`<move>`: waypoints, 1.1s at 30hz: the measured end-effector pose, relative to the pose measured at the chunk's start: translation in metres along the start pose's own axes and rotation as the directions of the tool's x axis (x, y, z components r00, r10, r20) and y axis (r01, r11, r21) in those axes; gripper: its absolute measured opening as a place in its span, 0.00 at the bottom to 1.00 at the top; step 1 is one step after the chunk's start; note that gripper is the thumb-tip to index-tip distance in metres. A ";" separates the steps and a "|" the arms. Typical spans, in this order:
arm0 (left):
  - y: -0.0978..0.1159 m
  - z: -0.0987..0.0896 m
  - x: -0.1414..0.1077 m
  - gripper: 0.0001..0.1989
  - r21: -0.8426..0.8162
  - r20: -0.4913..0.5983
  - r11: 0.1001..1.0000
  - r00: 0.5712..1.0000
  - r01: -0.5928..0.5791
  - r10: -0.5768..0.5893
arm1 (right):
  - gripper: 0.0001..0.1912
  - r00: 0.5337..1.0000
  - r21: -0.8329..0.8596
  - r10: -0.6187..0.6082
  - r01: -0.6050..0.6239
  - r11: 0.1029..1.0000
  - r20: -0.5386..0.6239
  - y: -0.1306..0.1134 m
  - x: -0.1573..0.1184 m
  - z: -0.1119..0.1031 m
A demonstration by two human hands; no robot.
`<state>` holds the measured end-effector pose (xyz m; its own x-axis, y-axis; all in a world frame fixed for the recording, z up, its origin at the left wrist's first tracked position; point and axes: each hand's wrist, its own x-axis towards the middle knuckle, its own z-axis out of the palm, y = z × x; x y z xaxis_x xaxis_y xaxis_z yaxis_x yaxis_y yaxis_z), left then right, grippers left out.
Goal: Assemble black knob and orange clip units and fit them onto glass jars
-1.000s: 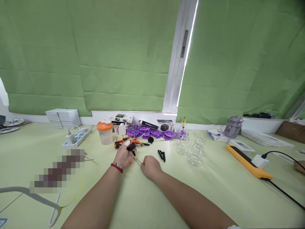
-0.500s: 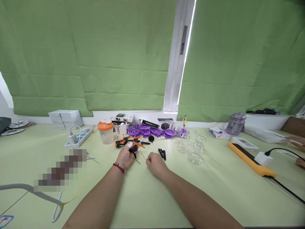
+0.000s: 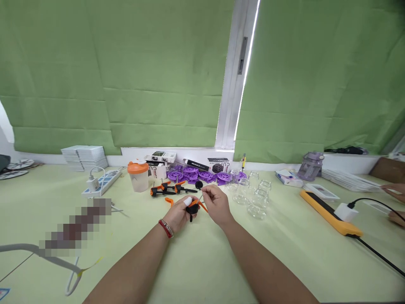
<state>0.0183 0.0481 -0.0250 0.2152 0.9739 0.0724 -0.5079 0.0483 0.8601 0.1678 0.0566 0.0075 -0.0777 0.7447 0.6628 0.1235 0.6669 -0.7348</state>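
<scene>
Near the middle of the table, my left hand grips a black and orange part, fingers wrapped round its side. My right hand pinches a thin metal rod and holds it upright, tilted, at the top of that part. Just behind lie more black and orange pieces. A small round black piece sits behind my right hand. Further back, purple ring-shaped parts stand in a row before small printed boxes.
Clear glass jars stand right of my right hand. An orange-lidded cup and a white power strip are at left. An orange power strip with a charger lies at right, near another person's hands.
My right hand has risen and brought the rod to the part in my left hand. My left hand has moved right with the part. The camera view has shifted slightly.
</scene>
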 end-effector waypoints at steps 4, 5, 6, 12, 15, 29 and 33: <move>-0.001 0.003 -0.004 0.15 0.060 0.020 0.997 0.999 0.049 -0.050 | 0.11 0.990 0.079 0.141 -0.140 0.987 -0.002 0.005 -0.001 0.002; 0.000 0.003 -0.004 0.15 0.059 0.030 0.997 0.998 0.052 -0.054 | 0.11 0.987 0.094 0.159 -0.157 0.983 -0.011 0.005 -0.001 0.003; 0.000 0.003 -0.004 0.15 0.057 0.045 0.997 0.997 0.055 -0.057 | 0.11 0.986 0.105 0.167 -0.164 0.981 -0.019 0.006 -0.001 0.003; -0.004 0.004 -0.007 0.14 0.072 0.194 0.991 0.973 0.115 -0.127 | 0.10 0.972 0.161 0.233 -0.231 0.959 0.010 0.003 -0.005 0.008; -0.006 0.006 -0.008 0.12 0.069 0.213 0.989 0.967 0.131 -0.143 | 0.10 0.963 0.176 0.265 -0.268 0.947 0.041 0.003 -0.008 0.011; -0.005 0.003 -0.006 0.15 0.037 0.194 0.991 0.972 0.131 -0.136 | 0.10 0.939 0.091 0.343 -0.342 0.935 0.004 0.011 -0.005 0.010; -0.004 0.002 -0.007 0.16 0.030 0.183 0.990 0.973 0.139 -0.142 | 0.10 0.945 0.052 0.321 -0.319 0.946 -0.054 0.006 -0.003 0.008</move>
<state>0.0204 0.0411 -0.0278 0.4338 0.9001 0.0406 -0.4482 0.1765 0.8763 0.1610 0.0589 -0.0001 0.0193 0.9171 0.3982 0.0904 0.3950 -0.9142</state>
